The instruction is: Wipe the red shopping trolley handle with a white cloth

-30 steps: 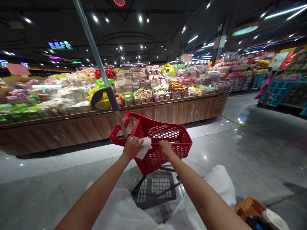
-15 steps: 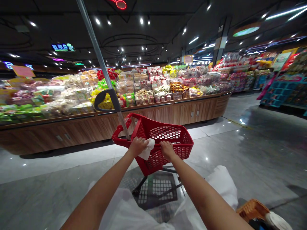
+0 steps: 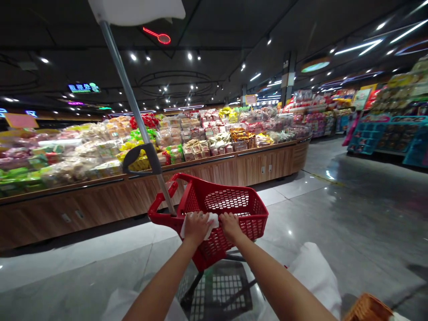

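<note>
A red plastic shopping cart (image 3: 200, 256) with a perforated basket stands in front of me, side on. My left hand (image 3: 197, 226) is closed on a crumpled white cloth or tissue (image 3: 212, 223) and presses it against the near rim of the basket. Beside it, my right hand (image 3: 230, 225) has its fingers hooked over the same rim. A metal pole (image 3: 129, 89) with a dark grey loop handle (image 3: 154, 159) rises from the cart's handle end at the left. The pole's top meets a white panel (image 3: 140, 11).
Behind the cart runs a long wooden display counter (image 3: 214, 176) heaped with packaged food. Blue display racks (image 3: 368, 136) stand on the right. An orange-brown basket (image 3: 368, 307) sits low at the right, near white fabric (image 3: 314, 272). The floor is grey and glossy.
The view has tipped upward, so the cart and counter sit lower and the white panel shows. My left hand has shifted closer to my right, with the cloth now partly beneath it.
</note>
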Motion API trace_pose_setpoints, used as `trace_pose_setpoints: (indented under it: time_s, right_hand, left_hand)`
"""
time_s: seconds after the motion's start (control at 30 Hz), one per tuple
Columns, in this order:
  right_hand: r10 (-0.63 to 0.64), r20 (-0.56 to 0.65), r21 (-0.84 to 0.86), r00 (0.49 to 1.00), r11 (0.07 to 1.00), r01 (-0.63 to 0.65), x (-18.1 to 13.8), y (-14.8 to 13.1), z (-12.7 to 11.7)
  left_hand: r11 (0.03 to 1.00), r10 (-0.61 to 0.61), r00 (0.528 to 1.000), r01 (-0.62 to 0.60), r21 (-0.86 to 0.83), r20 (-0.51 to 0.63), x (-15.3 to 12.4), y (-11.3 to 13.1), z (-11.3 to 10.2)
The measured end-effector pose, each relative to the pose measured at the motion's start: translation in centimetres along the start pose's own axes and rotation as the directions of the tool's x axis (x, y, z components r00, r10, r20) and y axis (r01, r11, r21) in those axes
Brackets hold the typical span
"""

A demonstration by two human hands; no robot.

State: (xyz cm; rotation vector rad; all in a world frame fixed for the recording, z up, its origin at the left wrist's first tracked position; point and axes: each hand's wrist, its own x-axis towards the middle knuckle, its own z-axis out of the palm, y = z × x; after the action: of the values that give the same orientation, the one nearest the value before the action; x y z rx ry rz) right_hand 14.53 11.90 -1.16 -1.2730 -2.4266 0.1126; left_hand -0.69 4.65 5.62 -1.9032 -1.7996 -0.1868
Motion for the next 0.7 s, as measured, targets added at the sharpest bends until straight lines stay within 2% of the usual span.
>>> trace_pose_setpoints:
  time_s: [0.13,0.23,0.4,0.5,0.6,0.7]
  right_hand:
    - [0.002,-0.006,0.011,1.0,1.0,-0.002,0.1,0.0,-0.1]
    - [0.0,-0.002,0.022,1.0,1.0,0.0,0.1,0.1,-0.3]
    - [-0.017,0.028,0.04,0.999,0.999,0.016,0.2,0.2,-1.0]
    - [-0.018,0.025,0.04,1.0,0.999,0.017,0.3,0.2,-1.3]
    - [-0.018,0.019,0.032,1.0,0.999,0.017,0.4,0.2,-1.2]
    - [-0.015,0.014,0.028,1.0,1.0,0.015,0.4,0.1,-1.0]
  left_hand:
    - [1.0,-0.02,0.999,0.02,0.006,0.026,0.7,0.8,0.3]
    - [1.0,0.011,0.999,-0.012,0.015,0.042,0.9,0.4,0.1]
    - [0.982,0.18,0.982,-0.183,0.044,0.063,0.7,-2.1,-1.1]
    - [0.971,0.221,0.974,-0.225,0.081,0.049,0.1,-4.2,-1.7]
    - [0.971,0.214,0.976,-0.216,0.101,0.028,-0.6,-5.3,-2.1]
    - [0.987,0.134,0.991,-0.134,0.093,0.002,-0.9,-4.6,-2.0]
